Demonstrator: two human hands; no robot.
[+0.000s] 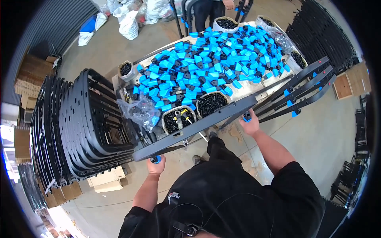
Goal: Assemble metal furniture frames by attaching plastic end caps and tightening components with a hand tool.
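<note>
A long black metal frame (pixel 198 127) lies in front of me, across the near edge of the table. Beneath its left end my left hand (pixel 156 166) is closed round a blue-and-black plastic piece (pixel 157 159). At the other end my right hand (pixel 251 125) grips a similar blue-and-black plastic piece (pixel 247 117) against the underside. Fingers of both hands are partly hidden by the frame and the pieces. Just beyond the frame, a yellow-and-black tool (pixel 182 115) rests on a tub of small black parts (pixel 171 125). A second tub of black parts (pixel 212 104) stands beside it.
Blue-and-black plastic pieces (pixel 210 59) are heaped over the table. Curved black frames are stacked on the left (pixel 89 123); several with blue pieces lean at the right (pixel 305 89). Crumpled clear plastic (pixel 141 111) lies near the left corner. Another person (pixel 208 14) stands across the table.
</note>
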